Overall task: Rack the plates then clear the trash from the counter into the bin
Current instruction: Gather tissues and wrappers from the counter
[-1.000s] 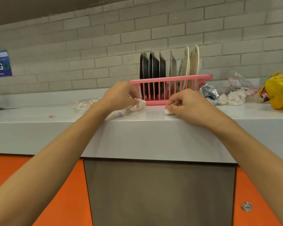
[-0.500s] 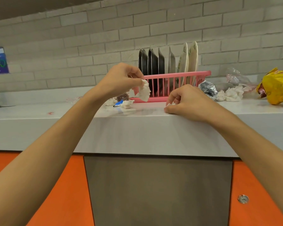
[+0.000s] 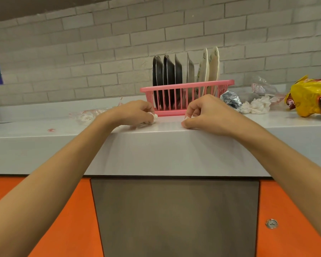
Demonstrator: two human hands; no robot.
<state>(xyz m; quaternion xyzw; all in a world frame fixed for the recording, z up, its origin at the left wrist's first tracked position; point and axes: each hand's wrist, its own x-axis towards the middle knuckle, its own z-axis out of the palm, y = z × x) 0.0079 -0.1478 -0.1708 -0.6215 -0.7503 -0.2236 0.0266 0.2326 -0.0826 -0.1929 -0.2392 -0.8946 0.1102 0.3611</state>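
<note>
on the grey counter (image 3: 44, 127), the pink dish rack (image 3: 185, 85) holds the plates (image 3: 168, 71) upright, a yellow snack bag (image 3: 311, 99) lying far right. just before the rack, the left hand (image 3: 132, 114) clutches a crumpled white tissue (image 3: 153, 118); the right hand (image 3: 209, 112) pinches a small white scrap (image 3: 188, 117) near the counter edge.
</note>
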